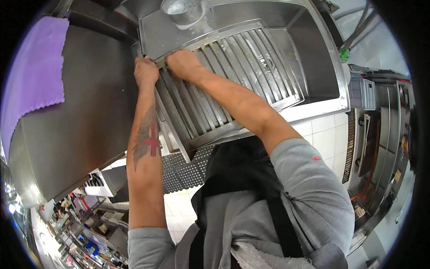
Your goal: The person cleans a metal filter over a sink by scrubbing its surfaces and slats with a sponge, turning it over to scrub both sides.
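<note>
A slatted metal baffle filter (208, 110) lies across a stainless steel sink (313, 67), from left of centre to the upper right of the frame. It has a flat rectangular frame and parallel straight slats with dark gaps between them. The metal is silver-grey, and the slats at the right end look wet and shiny. The lower-left corner of the frame projects past the front rim of the sink. The right forearm hides part of the slats.

The left grip (146, 71) is at the upper-left corner of the filter, fingers curled and closed on the edge of the frame. The right grip (182, 64) is just beside it, against the upper edge near the same corner. Its fingers are curled in; whether they pinch anything cannot be told. Most of the filter extends to the right of and below both grips.

A round metal pot (181, 12) with whitish contents stands at the top of the frame. A stainless worktop (96, 94) occupies the left side.
</note>
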Motion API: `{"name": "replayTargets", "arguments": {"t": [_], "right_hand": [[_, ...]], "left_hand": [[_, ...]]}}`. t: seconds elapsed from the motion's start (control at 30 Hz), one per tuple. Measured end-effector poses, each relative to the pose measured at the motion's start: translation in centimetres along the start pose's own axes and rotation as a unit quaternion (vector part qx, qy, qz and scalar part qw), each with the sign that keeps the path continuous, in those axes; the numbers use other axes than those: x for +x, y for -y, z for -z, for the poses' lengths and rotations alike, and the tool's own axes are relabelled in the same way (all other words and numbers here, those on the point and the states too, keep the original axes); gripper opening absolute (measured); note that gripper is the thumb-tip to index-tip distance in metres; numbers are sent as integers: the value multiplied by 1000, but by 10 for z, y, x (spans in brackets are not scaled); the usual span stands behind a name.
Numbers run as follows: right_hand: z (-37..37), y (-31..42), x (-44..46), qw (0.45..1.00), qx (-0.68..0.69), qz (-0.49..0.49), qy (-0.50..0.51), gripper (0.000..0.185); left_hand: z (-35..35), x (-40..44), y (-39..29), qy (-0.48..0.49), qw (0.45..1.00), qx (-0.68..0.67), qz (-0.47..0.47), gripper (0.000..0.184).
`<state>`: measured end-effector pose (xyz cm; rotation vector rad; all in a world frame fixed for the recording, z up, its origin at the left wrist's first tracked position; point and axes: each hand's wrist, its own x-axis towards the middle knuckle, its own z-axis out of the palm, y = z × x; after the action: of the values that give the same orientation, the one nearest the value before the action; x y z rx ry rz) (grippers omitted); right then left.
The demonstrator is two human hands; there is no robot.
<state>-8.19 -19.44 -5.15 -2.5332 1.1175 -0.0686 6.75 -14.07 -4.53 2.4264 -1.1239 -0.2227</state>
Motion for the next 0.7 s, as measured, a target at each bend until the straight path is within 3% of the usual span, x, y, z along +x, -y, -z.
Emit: {"name": "replayTargets", "arguments": {"t": [0.07, 0.1, 0.17, 0.23, 0.3, 0.33, 0.37, 0.43, 0.47, 0.5, 0.57, 0.63, 0.7], "right_hand": [[11, -8, -2, 979, 14, 58, -196, 19], [16, -20, 1, 979, 8, 55, -198, 19], [20, -55, 9, 880, -27, 168, -445, 17], [-9, -125, 10, 924, -123, 176, -317, 17], [11, -212, 4, 963, -159, -26, -216, 19], [14, -240, 19, 963, -162, -24, -215, 19], [10, -263, 32, 974, -63, -146, -159, 19], [-11, -223, 24, 948, 24, -263, -176, 19], [-25, -147, 21, 933, 6, -254, -257, 19], [-41, -108, 25, 922, -100, -78, -365, 20], [-61, -70, 34, 926, -85, -51, -364, 19], [-24, -77, 15, 975, -26, -29, -217, 17], [14, -142, -1, 971, -44, -130, -194, 16]], "left_hand": [[6, -2, -8, 36, 999, -18, 29, 56], [0, 4, -5, 37, 999, -24, 25, 56], [-13, 8, 12, -25, 1000, 5, 1, 55], [-10, 6, 13, -11, 1000, 4, -9, 55], [-12, 8, 14, -10, 1000, 11, -14, 56], [-13, 10, 10, -10, 1000, 8, -12, 56], [-11, 9, 8, -8, 1000, 1, -14, 56], [-13, 6, 8, -4, 1000, -5, -20, 56], [-17, 9, 10, -11, 1000, -8, -18, 55], [-17, 9, 10, -17, 1000, -7, -15, 55], [-6, 2, 4, -7, 1000, 3, -8, 55], [-2, -3, 9, 0, 1000, 9, -1, 54], [-8, 2, 22, -28, 999, 28, -24, 55]]}}
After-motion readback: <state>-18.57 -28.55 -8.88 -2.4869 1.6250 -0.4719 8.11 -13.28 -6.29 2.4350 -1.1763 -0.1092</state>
